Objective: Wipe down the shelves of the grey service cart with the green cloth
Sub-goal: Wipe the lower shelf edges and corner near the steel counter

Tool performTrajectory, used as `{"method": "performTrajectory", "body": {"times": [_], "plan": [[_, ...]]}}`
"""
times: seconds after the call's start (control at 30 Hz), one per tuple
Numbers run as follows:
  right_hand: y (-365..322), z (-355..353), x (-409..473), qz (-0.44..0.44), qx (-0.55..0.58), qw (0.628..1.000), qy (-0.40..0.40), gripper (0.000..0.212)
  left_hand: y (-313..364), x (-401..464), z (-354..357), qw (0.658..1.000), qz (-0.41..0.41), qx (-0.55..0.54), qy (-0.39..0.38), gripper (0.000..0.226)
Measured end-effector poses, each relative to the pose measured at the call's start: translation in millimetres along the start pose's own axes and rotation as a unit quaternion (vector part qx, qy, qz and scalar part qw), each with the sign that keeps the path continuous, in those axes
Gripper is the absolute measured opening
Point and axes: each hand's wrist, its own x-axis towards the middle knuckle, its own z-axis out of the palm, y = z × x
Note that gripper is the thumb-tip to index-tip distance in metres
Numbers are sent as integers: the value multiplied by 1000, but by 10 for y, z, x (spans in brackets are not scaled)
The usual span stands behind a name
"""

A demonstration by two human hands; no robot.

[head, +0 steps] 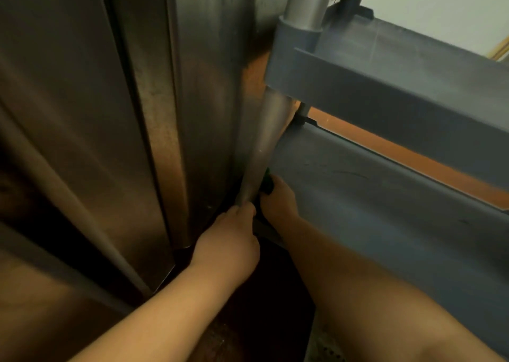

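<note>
Head | left hand point(228, 240) grips cart post point(261, 152) | right hand point(278, 199) clutches green cloth point(266, 181)

The left hand point(230, 235) curls its fingers round the foot of the metal post point(261, 152) at the near left corner of the grey service cart point(385, 86). Just right of it, the right hand point(278, 200) presses the green cloth point(266, 183), mostly hidden, against the lower shelf point(371, 196) beside the post. Steel panels point(137, 100) stand to the left.
</note>
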Motion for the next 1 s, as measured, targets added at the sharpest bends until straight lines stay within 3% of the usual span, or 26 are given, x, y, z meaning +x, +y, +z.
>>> {"method": "performTrajectory", "body": {"times": [0.23, 0.33, 0.4, 0.77, 1.0], "plan": [[104, -259, 34, 18, 132, 990, -52, 33, 151, -20, 31, 1000, -3, 7, 19, 41], [154, -512, -59, 77, 327, 935, -113, 26, 307, -67, 73, 1000, 6, 27, 13, 33], [233, -692, -166, 84, 392, 908, -119, 26, 451, -95, 111, 999, 18, 44, -2, 31], [1244, -2113, -832, 72, 388, 916, -72, 25, 1534, -201, 770, 992, 88, 83, -44, 39], [1887, -2833, -1252, 77, 427, 901, -17, 25, 2089, -207, 1469, 981, 124, -86, -120, 46]]}}
